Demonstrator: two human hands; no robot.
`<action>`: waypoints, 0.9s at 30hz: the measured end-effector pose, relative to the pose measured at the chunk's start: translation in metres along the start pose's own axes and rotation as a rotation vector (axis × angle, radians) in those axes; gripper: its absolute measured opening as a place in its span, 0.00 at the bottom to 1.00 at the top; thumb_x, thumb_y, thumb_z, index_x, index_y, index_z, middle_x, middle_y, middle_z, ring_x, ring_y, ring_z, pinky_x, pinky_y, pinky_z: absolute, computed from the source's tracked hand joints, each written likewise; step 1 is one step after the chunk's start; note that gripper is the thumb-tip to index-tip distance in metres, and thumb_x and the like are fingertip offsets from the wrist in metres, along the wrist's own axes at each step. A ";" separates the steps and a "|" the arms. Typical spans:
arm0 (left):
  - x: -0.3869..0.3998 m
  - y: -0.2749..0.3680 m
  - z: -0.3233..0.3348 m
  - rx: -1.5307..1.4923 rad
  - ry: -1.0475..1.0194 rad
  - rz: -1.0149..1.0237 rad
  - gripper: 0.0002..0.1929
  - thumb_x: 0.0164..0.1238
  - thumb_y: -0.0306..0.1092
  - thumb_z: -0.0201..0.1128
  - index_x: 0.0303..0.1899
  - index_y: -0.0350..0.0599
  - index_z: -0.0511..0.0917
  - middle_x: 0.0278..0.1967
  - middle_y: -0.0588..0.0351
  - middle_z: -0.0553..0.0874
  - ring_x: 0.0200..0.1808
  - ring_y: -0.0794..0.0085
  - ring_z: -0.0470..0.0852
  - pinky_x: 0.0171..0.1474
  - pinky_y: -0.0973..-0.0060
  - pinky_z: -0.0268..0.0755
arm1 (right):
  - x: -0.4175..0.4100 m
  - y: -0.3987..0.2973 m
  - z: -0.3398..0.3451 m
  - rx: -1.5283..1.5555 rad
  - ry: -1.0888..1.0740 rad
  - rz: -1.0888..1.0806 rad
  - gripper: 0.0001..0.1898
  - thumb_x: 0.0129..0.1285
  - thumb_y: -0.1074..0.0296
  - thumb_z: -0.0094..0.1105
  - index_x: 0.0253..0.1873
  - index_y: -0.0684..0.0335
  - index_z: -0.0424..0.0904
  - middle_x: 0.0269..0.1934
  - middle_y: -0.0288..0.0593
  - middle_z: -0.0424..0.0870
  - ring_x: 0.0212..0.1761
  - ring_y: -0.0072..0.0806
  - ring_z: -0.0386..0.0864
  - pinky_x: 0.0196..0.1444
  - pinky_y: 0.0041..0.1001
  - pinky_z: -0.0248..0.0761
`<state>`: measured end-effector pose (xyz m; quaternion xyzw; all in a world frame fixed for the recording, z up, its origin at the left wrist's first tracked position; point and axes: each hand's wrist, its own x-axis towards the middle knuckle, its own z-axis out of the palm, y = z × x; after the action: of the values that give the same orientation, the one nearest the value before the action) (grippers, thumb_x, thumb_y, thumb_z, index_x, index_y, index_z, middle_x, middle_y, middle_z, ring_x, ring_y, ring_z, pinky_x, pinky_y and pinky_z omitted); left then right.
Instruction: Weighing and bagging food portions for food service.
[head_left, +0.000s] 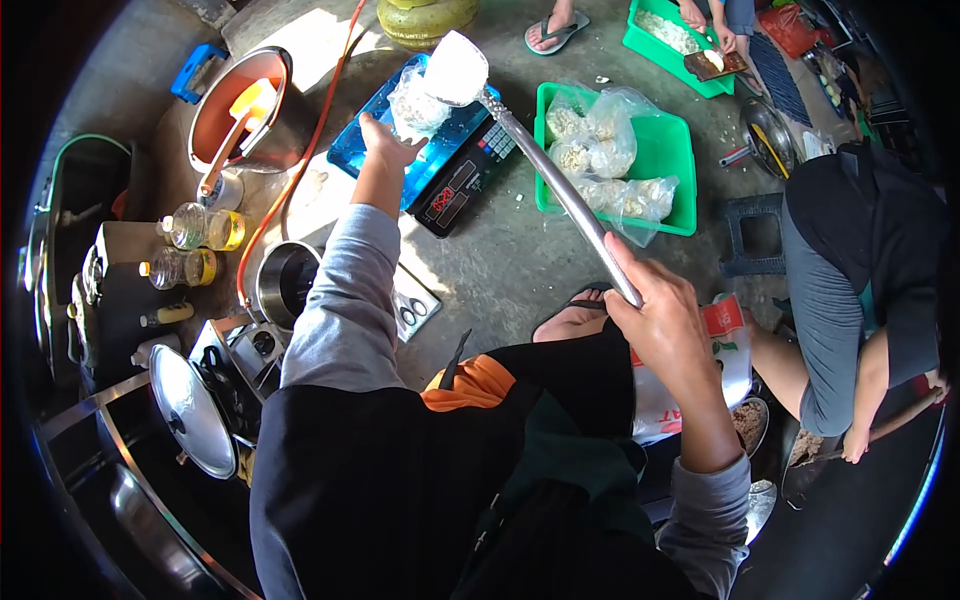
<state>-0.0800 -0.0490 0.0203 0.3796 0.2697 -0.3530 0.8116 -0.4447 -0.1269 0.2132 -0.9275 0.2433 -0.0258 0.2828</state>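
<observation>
My right hand (664, 315) grips the long metal handle of a spatula (551, 172). The broad, whitish blade of the spatula is raised over the far end of a blue plastic tray (349, 154). A clear plastic bag (416, 105) with pale contents sits in that tray, partly behind the blade. Just on the near side of the bag is my left hand (390, 142), fingers spread; whether it touches the plastic is unclear. Beneath the tray is a black digital scale (457, 191) with lit red digits.
Right of the scale, a green crate (679, 202) holds filled plastic bags (592, 142). A metal pot (292, 120) and orange gas hose (315, 146) lie left. Co-workers' hands work at another green crate (637, 37) and a wok (799, 480). Oil bottles (187, 225) line the left.
</observation>
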 end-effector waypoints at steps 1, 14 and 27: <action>-0.002 -0.001 0.002 0.054 0.002 0.035 0.40 0.62 0.65 0.30 0.69 0.49 0.38 0.70 0.53 0.47 0.69 0.58 0.51 0.67 0.51 0.36 | 0.003 0.000 0.003 0.005 -0.005 0.002 0.26 0.53 0.73 0.56 0.60 0.59 0.67 0.32 0.51 0.77 0.35 0.46 0.76 0.41 0.38 0.69; 0.023 -0.001 0.000 0.028 -0.076 0.043 0.41 0.62 0.62 0.27 0.67 0.36 0.44 0.68 0.47 0.52 0.69 0.55 0.50 0.68 0.53 0.31 | 0.025 -0.019 0.028 -0.434 -0.148 -0.029 0.27 0.53 0.69 0.58 0.61 0.57 0.67 0.34 0.43 0.74 0.32 0.36 0.79 0.34 0.31 0.75; 0.009 -0.001 0.003 0.038 -0.111 0.029 0.42 0.63 0.62 0.30 0.66 0.34 0.36 0.68 0.45 0.49 0.68 0.51 0.51 0.67 0.51 0.41 | 0.046 0.008 0.064 -0.093 -0.068 -0.138 0.28 0.51 0.76 0.53 0.61 0.62 0.66 0.33 0.53 0.76 0.29 0.46 0.77 0.35 0.33 0.72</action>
<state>-0.0749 -0.0553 0.0145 0.3787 0.2120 -0.3667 0.8229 -0.3958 -0.1215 0.1515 -0.9545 0.1698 -0.0023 0.2451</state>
